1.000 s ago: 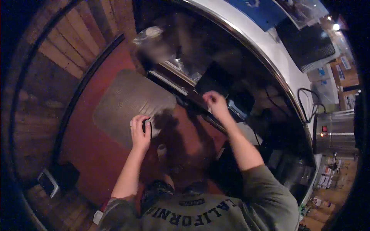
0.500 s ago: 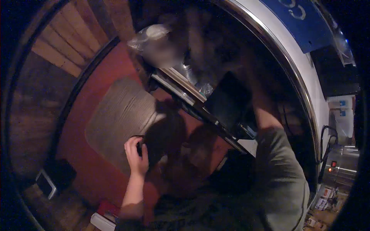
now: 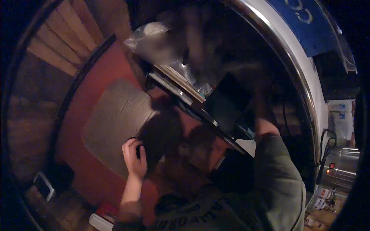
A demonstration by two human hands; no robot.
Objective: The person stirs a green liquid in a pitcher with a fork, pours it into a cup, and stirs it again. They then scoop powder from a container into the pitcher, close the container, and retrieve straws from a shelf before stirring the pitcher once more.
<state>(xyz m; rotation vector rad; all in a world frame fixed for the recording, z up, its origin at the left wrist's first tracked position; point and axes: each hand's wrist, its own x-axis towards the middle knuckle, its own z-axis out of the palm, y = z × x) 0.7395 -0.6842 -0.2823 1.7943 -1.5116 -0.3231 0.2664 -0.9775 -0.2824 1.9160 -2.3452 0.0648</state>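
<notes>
My left hand [image 3: 135, 157] rests at the lower edge of a brownish, ridged rounded panel [image 3: 115, 119] lying on a red surface [image 3: 75, 138]. Its fingers are slightly bent, with the thumb apart; the dark patch between them looks like shadow. My right arm stretches into the dark space under the curved counter, and my right hand [image 3: 246, 68] is only a faint smear there, its fingers not readable. Near that arm stand a dark flat panel [image 3: 225, 102] and a row of upright flat boards [image 3: 179, 82]. Clear crumpled plastic [image 3: 148, 32] lies beyond the boards.
A metal-edged curved counter [image 3: 287, 48] sweeps along the right, with a blue lettered panel [image 3: 296, 23] above. Wooden slats [image 3: 58, 44] are at upper left. A white-and-red object [image 3: 102, 219] sits bottom left. At far right is a metal unit with a small red light [image 3: 332, 166].
The view has shifted slightly. My left hand stays on the ridged panel, and my right arm remains reaching into the dark space.
</notes>
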